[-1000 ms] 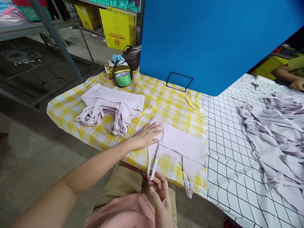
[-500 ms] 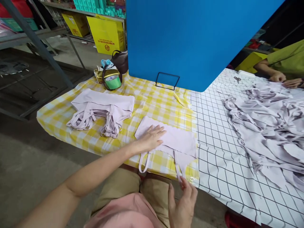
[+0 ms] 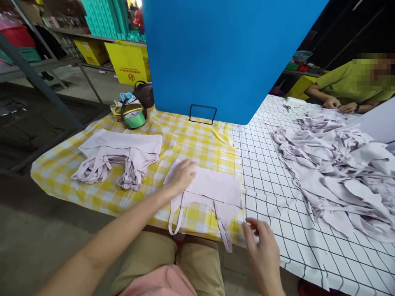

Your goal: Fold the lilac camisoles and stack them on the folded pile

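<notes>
Checked tablecloth [image 3: 197, 144], smooth lilac garment [image 3: 212, 183], looped straps [image 3: 228, 245]

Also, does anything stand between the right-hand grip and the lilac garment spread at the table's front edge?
Nothing visible does. The right-hand grip is just beside the lilac garment, with only tablecloth showing in the gap. The left-hand grip is at the garment's other end, out of that line.

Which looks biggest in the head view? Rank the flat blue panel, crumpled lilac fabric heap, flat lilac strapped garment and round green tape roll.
1. Blue panel
2. Fabric heap
3. Strapped garment
4. Tape roll
</notes>
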Action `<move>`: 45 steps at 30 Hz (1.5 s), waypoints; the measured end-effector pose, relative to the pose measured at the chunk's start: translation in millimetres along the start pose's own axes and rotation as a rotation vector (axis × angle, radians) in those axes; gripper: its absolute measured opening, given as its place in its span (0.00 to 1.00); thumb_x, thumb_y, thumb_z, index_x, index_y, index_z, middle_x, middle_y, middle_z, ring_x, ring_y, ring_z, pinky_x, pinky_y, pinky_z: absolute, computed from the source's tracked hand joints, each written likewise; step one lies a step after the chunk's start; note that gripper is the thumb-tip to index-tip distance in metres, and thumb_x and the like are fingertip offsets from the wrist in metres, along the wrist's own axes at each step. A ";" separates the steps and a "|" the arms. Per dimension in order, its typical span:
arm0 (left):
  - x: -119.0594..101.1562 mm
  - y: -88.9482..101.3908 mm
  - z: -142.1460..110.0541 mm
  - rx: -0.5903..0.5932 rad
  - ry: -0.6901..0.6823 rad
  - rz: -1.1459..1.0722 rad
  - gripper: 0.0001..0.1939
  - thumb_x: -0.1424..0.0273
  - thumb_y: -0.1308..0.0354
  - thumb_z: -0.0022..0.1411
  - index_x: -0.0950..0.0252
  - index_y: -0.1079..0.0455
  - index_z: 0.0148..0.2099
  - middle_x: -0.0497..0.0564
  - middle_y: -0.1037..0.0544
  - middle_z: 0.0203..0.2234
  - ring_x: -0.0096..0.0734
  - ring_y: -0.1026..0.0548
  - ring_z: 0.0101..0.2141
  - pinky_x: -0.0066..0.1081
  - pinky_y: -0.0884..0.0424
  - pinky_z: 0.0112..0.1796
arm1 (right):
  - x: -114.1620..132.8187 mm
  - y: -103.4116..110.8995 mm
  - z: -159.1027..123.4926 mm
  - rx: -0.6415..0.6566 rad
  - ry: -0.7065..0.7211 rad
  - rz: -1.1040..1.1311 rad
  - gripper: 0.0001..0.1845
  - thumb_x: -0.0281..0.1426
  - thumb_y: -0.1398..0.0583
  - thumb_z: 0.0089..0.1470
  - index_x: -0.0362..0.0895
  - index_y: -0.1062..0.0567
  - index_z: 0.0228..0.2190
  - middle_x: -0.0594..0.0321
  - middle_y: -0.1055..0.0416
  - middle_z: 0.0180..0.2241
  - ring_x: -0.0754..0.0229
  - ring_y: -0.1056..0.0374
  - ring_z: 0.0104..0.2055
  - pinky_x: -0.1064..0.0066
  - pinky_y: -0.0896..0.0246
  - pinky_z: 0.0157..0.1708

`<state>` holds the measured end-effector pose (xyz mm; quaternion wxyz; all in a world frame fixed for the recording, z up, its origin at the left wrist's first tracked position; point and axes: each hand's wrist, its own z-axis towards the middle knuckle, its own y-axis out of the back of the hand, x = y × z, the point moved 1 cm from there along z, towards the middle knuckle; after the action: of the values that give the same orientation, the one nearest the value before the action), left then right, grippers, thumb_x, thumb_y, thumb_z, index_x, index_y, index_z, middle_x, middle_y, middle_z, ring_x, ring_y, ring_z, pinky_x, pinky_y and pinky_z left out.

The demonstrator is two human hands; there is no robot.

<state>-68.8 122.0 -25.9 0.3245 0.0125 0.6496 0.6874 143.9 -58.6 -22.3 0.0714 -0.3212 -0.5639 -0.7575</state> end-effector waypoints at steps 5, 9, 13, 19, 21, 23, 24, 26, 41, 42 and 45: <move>38.6 21.7 13.2 -0.043 0.384 0.216 0.19 0.67 0.47 0.59 0.73 0.36 0.50 0.64 0.33 0.47 0.48 0.36 0.49 0.39 0.38 0.47 | 15.2 -15.4 96.2 0.078 -0.083 -0.265 0.13 0.36 0.50 0.52 0.42 0.29 0.32 0.52 0.33 0.35 0.49 0.38 0.41 0.59 0.46 0.39; 48.2 26.8 19.0 0.087 0.472 0.073 0.15 0.65 0.43 0.55 0.71 0.32 0.40 0.63 0.30 0.42 0.44 0.31 0.44 0.34 0.36 0.42 | 25.8 -34.7 131.4 0.103 -0.109 -0.250 0.09 0.35 0.47 0.49 0.43 0.32 0.25 0.50 0.34 0.35 0.45 0.39 0.42 0.55 0.48 0.38; 55.7 30.9 26.1 0.139 0.418 -0.037 0.09 0.67 0.38 0.46 0.66 0.34 0.25 0.51 0.28 0.27 0.36 0.29 0.32 0.28 0.38 0.32 | 27.8 -39.0 138.5 0.146 -0.099 -0.166 0.09 0.30 0.47 0.47 0.45 0.38 0.18 0.57 0.34 0.29 0.49 0.38 0.39 0.55 0.50 0.39; 61.2 33.4 27.0 0.089 0.350 -0.261 0.11 0.70 0.41 0.44 0.65 0.43 0.21 0.42 0.38 0.17 0.26 0.37 0.22 0.25 0.46 0.23 | 27.2 -22.1 136.8 0.214 -0.157 0.099 0.05 0.34 0.48 0.47 0.47 0.40 0.23 0.67 0.38 0.19 0.59 0.39 0.23 0.65 0.45 0.30; 58.6 39.4 26.1 0.060 0.314 -0.334 0.11 0.67 0.44 0.47 0.64 0.43 0.22 0.41 0.38 0.18 0.24 0.37 0.22 0.24 0.46 0.23 | 29.2 -13.3 138.6 0.261 -0.139 0.218 0.09 0.39 0.48 0.46 0.46 0.37 0.27 0.66 0.35 0.22 0.60 0.37 0.25 0.68 0.43 0.26; 54.2 50.8 27.1 0.017 0.276 -0.407 0.11 0.65 0.45 0.49 0.64 0.43 0.24 0.41 0.38 0.18 0.23 0.38 0.22 0.23 0.46 0.23 | 33.5 -3.5 144.3 0.378 -0.113 0.380 0.14 0.42 0.44 0.43 0.46 0.34 0.30 0.64 0.32 0.26 0.59 0.34 0.29 0.69 0.41 0.28; 51.6 58.6 28.6 -0.015 0.249 -0.452 0.11 0.64 0.46 0.49 0.64 0.43 0.24 0.41 0.38 0.18 0.23 0.39 0.21 0.23 0.46 0.22 | 36.8 2.0 148.5 0.457 -0.105 0.452 0.16 0.43 0.42 0.40 0.45 0.33 0.30 0.62 0.31 0.27 0.58 0.34 0.32 0.68 0.40 0.30; 45.9 77.9 33.4 -0.092 0.176 -0.558 0.12 0.63 0.45 0.50 0.64 0.44 0.25 0.41 0.40 0.17 0.22 0.40 0.20 0.22 0.47 0.22 | 45.6 15.8 158.0 0.576 -0.105 0.522 0.17 0.43 0.38 0.35 0.44 0.31 0.26 0.61 0.30 0.27 0.56 0.34 0.32 0.66 0.40 0.32; 52.5 85.4 -84.7 0.206 0.014 -0.585 0.11 0.77 0.48 0.51 0.62 0.43 0.20 0.51 0.23 0.41 0.35 0.34 0.53 0.39 0.43 0.54 | 23.8 22.2 57.3 0.484 0.461 0.077 0.09 0.22 0.47 0.35 0.47 0.40 0.22 0.62 0.33 0.28 0.57 0.36 0.32 0.66 0.42 0.33; 53.9 76.2 -97.1 0.249 0.009 -0.527 0.11 0.79 0.50 0.50 0.62 0.41 0.20 0.49 0.23 0.41 0.34 0.34 0.53 0.38 0.43 0.54 | 15.7 14.9 46.8 0.522 0.467 0.014 0.09 0.21 0.47 0.35 0.46 0.39 0.22 0.62 0.33 0.27 0.57 0.36 0.31 0.66 0.42 0.32; 57.2 58.7 -121.8 0.303 0.018 -0.447 0.12 0.82 0.52 0.50 0.60 0.34 0.25 0.45 0.24 0.43 0.31 0.32 0.52 0.35 0.45 0.56 | 1.1 6.3 25.1 0.562 0.526 -0.087 0.11 0.19 0.49 0.38 0.46 0.34 0.24 0.61 0.30 0.30 0.56 0.34 0.35 0.66 0.41 0.33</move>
<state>-192.6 43.8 -15.1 0.4569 -0.0891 0.7345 0.4938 156.2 -37.9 -12.7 0.2666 -0.0597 -0.7250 -0.6323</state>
